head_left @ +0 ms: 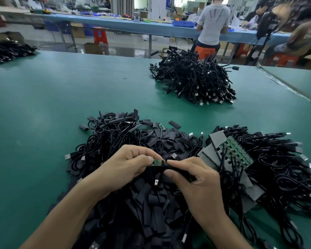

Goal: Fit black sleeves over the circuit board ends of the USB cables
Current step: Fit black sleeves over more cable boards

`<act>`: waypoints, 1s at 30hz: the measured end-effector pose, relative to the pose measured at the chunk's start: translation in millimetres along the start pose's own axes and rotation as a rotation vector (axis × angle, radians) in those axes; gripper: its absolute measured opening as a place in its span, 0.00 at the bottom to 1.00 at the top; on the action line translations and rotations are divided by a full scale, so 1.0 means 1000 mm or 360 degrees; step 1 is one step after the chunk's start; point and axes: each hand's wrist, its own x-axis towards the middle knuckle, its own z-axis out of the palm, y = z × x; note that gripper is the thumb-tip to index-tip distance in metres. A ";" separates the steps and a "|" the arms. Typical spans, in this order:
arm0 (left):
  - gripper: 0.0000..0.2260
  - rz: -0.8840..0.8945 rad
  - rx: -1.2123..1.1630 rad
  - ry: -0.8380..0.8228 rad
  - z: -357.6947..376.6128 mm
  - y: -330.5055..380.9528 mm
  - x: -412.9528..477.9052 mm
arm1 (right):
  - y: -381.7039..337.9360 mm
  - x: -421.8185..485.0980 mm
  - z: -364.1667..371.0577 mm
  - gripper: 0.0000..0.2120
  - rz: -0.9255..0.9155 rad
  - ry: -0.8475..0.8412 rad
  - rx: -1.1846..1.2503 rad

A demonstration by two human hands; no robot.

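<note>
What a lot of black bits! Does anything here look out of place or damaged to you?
Nothing looks damaged. One stray black sleeve lies alone on the green mat, just beyond the sleeve pile. A bare circuit board sits by itself at that pile's far edge, away from the board panels on the right.

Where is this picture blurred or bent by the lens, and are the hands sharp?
Head view: left hand, right hand, circuit board and black sleeve sharp; seated people at top right motion-smeared; table far edge bows from the wide lens.
</note>
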 end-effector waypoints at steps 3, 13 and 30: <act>0.18 -0.0002 0.0024 -0.0063 0.000 0.000 -0.001 | 0.000 -0.001 0.001 0.11 -0.0002 -0.0023 -0.0003; 0.15 -0.0040 0.0034 -0.0118 -0.001 -0.001 -0.003 | -0.003 -0.001 0.000 0.14 0.0033 -0.0018 -0.0044; 0.11 0.0119 0.0117 -0.0151 -0.003 0.000 -0.003 | -0.002 0.000 -0.002 0.13 0.0054 -0.0064 0.0025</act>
